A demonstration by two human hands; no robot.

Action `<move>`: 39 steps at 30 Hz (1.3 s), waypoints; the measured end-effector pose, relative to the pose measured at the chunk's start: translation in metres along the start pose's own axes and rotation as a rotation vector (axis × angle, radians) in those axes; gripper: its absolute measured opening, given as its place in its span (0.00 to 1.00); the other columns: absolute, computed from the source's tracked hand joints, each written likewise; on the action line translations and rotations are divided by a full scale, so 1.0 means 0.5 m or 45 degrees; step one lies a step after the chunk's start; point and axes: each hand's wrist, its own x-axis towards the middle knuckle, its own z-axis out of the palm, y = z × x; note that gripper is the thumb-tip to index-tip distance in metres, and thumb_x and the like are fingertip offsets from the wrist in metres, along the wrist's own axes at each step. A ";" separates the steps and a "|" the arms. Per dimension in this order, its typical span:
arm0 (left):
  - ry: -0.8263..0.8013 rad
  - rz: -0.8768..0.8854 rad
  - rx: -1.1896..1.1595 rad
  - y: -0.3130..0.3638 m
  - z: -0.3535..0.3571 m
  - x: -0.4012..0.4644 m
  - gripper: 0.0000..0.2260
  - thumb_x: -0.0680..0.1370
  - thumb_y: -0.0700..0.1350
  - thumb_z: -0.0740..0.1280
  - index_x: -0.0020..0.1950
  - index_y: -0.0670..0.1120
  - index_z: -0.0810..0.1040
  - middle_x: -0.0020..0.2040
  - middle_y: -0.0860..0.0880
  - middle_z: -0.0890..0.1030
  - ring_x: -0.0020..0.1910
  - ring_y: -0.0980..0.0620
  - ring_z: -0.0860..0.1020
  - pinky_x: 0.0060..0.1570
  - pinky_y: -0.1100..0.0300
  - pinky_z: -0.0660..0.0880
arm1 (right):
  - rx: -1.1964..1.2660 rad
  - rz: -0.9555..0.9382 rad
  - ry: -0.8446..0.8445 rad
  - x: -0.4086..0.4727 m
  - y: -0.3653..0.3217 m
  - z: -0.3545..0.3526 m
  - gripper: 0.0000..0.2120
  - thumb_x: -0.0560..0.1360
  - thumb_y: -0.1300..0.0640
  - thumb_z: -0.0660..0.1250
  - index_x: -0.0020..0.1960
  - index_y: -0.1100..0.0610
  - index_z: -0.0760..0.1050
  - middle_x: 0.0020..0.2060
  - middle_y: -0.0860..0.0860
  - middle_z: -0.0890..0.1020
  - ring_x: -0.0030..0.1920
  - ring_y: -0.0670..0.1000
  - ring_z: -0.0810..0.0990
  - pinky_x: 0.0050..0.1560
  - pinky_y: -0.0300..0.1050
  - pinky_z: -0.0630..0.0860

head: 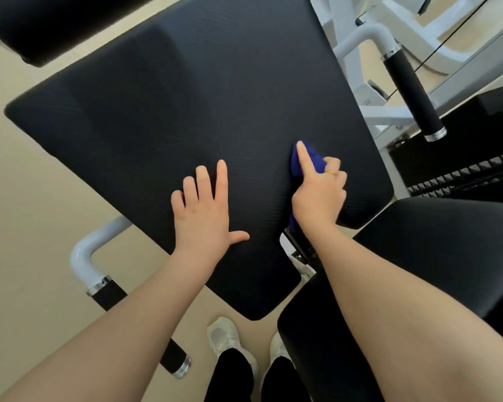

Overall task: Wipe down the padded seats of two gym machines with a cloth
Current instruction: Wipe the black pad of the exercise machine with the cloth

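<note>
A large black padded seat (186, 111) fills the middle of the head view. My right hand (320, 195) presses a bunched blue cloth (298, 162) onto the pad's right part, index finger stretched forward over it. My left hand (205, 210) lies flat on the pad beside it, fingers spread, holding nothing. A second black pad (436, 250) sits lower right, partly under my right forearm. Most of the cloth is hidden under my hand.
White machine frame with black-gripped handles: one at the right (413, 94), one at the lower left (111, 294). Another black pad (41, 21) is at the top left. A weight stack (462, 175) stands at the right. My white shoes (224, 338) stand on the beige floor.
</note>
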 end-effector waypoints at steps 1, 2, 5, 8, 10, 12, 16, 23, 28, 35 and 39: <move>0.005 0.010 0.015 0.000 -0.001 0.000 0.57 0.64 0.71 0.66 0.75 0.44 0.35 0.74 0.39 0.53 0.69 0.40 0.60 0.64 0.48 0.62 | 0.073 0.115 0.011 0.006 -0.001 -0.001 0.38 0.72 0.68 0.56 0.72 0.35 0.54 0.66 0.53 0.62 0.58 0.57 0.64 0.54 0.53 0.68; 0.006 0.020 0.026 -0.003 -0.005 0.000 0.56 0.64 0.71 0.66 0.75 0.44 0.36 0.73 0.40 0.53 0.68 0.41 0.61 0.64 0.48 0.63 | 0.144 0.227 0.023 0.012 -0.005 -0.001 0.38 0.72 0.68 0.55 0.73 0.36 0.54 0.65 0.53 0.62 0.58 0.57 0.64 0.53 0.53 0.69; 0.021 0.043 0.055 -0.026 -0.016 -0.001 0.55 0.65 0.70 0.67 0.75 0.43 0.38 0.73 0.43 0.55 0.66 0.44 0.64 0.63 0.50 0.64 | 0.307 0.491 0.033 0.031 -0.027 -0.008 0.39 0.72 0.68 0.57 0.73 0.36 0.53 0.66 0.53 0.61 0.58 0.57 0.65 0.56 0.54 0.69; 0.011 0.070 0.031 -0.041 -0.020 -0.002 0.53 0.67 0.68 0.66 0.76 0.43 0.40 0.74 0.46 0.55 0.67 0.47 0.64 0.64 0.51 0.63 | 0.271 0.602 -0.013 0.040 -0.011 -0.024 0.37 0.74 0.65 0.58 0.74 0.38 0.49 0.68 0.55 0.59 0.60 0.59 0.64 0.58 0.56 0.65; -0.016 0.084 0.005 -0.042 -0.016 -0.008 0.51 0.68 0.67 0.66 0.76 0.43 0.39 0.76 0.46 0.52 0.70 0.47 0.61 0.65 0.51 0.62 | 0.205 0.685 -0.080 0.042 0.030 -0.038 0.37 0.75 0.63 0.59 0.75 0.39 0.47 0.71 0.57 0.57 0.63 0.61 0.63 0.61 0.58 0.65; -0.024 0.100 0.002 -0.039 -0.007 -0.011 0.50 0.69 0.66 0.66 0.76 0.43 0.39 0.77 0.45 0.50 0.72 0.47 0.59 0.66 0.51 0.62 | 0.168 0.687 -0.117 0.038 0.058 -0.047 0.37 0.74 0.64 0.59 0.75 0.41 0.47 0.71 0.58 0.57 0.64 0.62 0.63 0.61 0.57 0.65; -0.067 0.067 -0.079 -0.035 -0.001 -0.015 0.48 0.71 0.62 0.67 0.76 0.44 0.39 0.77 0.45 0.46 0.73 0.46 0.56 0.66 0.50 0.62 | 0.229 0.575 -0.057 0.026 0.022 -0.036 0.34 0.73 0.64 0.59 0.75 0.44 0.53 0.69 0.56 0.60 0.63 0.61 0.64 0.60 0.56 0.68; -0.078 -0.006 -0.262 -0.037 -0.018 -0.024 0.41 0.75 0.54 0.65 0.76 0.44 0.42 0.78 0.48 0.46 0.74 0.50 0.55 0.69 0.50 0.58 | -0.247 -0.400 -0.166 -0.066 -0.059 -0.014 0.35 0.73 0.61 0.61 0.75 0.44 0.51 0.65 0.55 0.65 0.58 0.57 0.67 0.53 0.50 0.68; 0.024 -0.029 -0.440 -0.063 -0.005 -0.031 0.32 0.78 0.39 0.63 0.76 0.44 0.50 0.78 0.46 0.48 0.76 0.48 0.53 0.72 0.53 0.55 | -0.049 0.036 -0.116 -0.040 -0.061 -0.014 0.35 0.73 0.64 0.59 0.75 0.42 0.53 0.65 0.55 0.64 0.58 0.58 0.66 0.57 0.51 0.66; 0.041 -0.023 -0.425 -0.111 0.008 -0.050 0.29 0.77 0.34 0.59 0.76 0.42 0.52 0.78 0.42 0.46 0.76 0.43 0.48 0.73 0.51 0.51 | -0.122 -0.757 -0.368 -0.258 -0.134 0.041 0.35 0.73 0.59 0.63 0.75 0.44 0.52 0.64 0.56 0.67 0.57 0.58 0.68 0.52 0.52 0.67; 0.064 0.129 -0.223 -0.139 0.010 -0.068 0.33 0.73 0.35 0.67 0.75 0.42 0.57 0.76 0.38 0.51 0.75 0.38 0.53 0.71 0.45 0.55 | -0.190 -0.602 -0.218 -0.153 -0.085 0.018 0.34 0.73 0.61 0.61 0.73 0.39 0.55 0.62 0.55 0.67 0.56 0.59 0.68 0.52 0.52 0.67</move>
